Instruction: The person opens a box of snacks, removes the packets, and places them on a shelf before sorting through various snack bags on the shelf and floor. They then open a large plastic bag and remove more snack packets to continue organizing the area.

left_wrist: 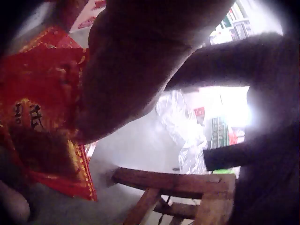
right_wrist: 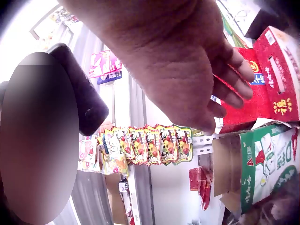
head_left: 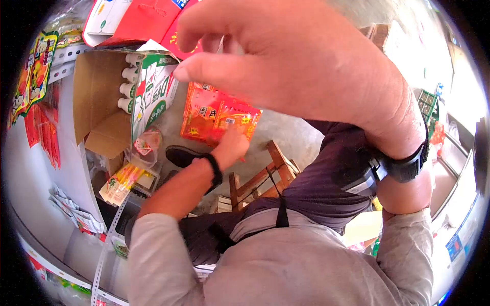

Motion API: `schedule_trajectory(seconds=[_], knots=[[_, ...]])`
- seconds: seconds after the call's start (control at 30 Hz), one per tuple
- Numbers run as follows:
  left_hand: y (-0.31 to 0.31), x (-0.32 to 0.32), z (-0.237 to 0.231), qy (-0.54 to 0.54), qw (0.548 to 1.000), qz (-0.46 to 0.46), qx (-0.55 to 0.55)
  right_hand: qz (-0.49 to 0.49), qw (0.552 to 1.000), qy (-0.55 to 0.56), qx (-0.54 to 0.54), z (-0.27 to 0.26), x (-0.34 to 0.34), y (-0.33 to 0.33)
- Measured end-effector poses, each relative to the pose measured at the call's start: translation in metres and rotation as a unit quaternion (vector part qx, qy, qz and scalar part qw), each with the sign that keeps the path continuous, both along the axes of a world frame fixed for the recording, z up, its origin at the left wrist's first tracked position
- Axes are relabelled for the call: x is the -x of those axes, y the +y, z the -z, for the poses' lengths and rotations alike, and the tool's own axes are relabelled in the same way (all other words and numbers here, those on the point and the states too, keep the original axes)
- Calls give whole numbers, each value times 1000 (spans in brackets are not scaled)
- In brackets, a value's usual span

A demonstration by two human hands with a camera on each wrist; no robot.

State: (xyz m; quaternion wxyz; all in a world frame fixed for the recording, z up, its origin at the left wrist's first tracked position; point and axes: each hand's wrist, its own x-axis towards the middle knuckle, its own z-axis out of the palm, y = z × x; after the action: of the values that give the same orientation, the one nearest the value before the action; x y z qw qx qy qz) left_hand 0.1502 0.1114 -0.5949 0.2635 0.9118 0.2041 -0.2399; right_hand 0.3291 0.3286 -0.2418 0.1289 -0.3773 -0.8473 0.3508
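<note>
My left hand (head_left: pixel 232 145), below a black wristband, grips red printed packets (head_left: pixel 204 112) by their lower edge, low over the floor. Two of them overlap, with yellow bursts and dark lettering on the front. From the left wrist, a packet (left_wrist: pixel 42 84) shows up close beside the dark, shadowed hand (left_wrist: pixel 126 70). Raised high and near the head camera, my right hand (head_left: pixel 265 56) has its fingers loosely bent with nothing between them. In the right wrist view this hand (right_wrist: pixel 187 70) reaches toward a red gift box (right_wrist: pixel 239 98), which its fingers overlap.
An open carton (head_left: pixel 102 102) of white-capped bottles stands left of the packets. Hanging snack bags (right_wrist: pixel 145 145) line the shelving. A wooden stool (head_left: pixel 265 178) stands between the legs, near a dark shoe (head_left: pixel 184 155). Yellow packets (head_left: pixel 122 181) lie beside the shelf.
</note>
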Motion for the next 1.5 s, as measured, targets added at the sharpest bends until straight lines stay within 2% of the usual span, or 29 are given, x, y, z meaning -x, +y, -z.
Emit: schedule_trajectory(seconds=[0.03, 0.1, 0.13, 0.17, 0.23, 0.3, 0.33, 0.43, 0.5, 0.67, 0.8, 0.9, 1.0, 1.03, 1.2, 1.27, 1.37, 1.5], knots=[[-6, -13, 12, -26, 998, 17, -50, 0, 1000, 4, -5, 4, -3, -2], [-10, -33, 15, -132, 975, -176, -41, 2, 1000, 8, -7, 11, -6, -5], [-5, -46, -2, -189, 917, -350, 5, 3, 1000, 8, -8, 14, -8, -6], [-1, -60, -19, -283, 814, -505, 46, 4, 1000, 10, -7, 18, -10, -6], [-3, -38, -5, -122, 885, -449, -2, 7, 1000, 9, -6, 22, -13, -8], [-8, 5, 21, -42, 904, -420, -72, 8, 1000, 11, -4, 23, -16, -8], [-9, 27, 34, -47, 897, -424, -115, 8, 1000, 12, -6, 25, -16, -8], [-14, 67, 66, -28, 811, -577, -97, 10, 1000, 9, -5, 30, -17, -11], [-34, 86, 106, 36, 770, -636, -40, 10, 1000, 6, -6, 34, -16, -12], [-12, 52, 43, 200, 648, -722, 139, 14, 1000, -2, 2, 46, -12, -14], [-45, 68, 109, 97, 653, -720, 215, 18, 1000, -14, 4, 52, -10, -18], [-52, 68, 112, 75, 756, -641, 111, 23, 1000, -15, 1, 53, -6, -19], [-52, 51, 87, 3, 733, -678, 56, 25, 1000, -15, -3, 53, -4, -21], [-45, 45, 74, 96, 733, -660, 133, 23, 1000, -16, -2, 53, -3, -21], [-41, 5, 48, -41, 762, -643, 60, 17, 999, -29, 7, 57, -3, -26], [-52, -5, 50, -92, 769, -632, 38, 17, 999, -38, 14, 58, -4, -28], [-44, -10, 65, -46, 809, -579, 90, 16, 999, -45, 23, 56, -4, -29], [-35, -18, 71, -37, 814, -572, 97, 15, 998, -48, 25, 52, -3, -23]])
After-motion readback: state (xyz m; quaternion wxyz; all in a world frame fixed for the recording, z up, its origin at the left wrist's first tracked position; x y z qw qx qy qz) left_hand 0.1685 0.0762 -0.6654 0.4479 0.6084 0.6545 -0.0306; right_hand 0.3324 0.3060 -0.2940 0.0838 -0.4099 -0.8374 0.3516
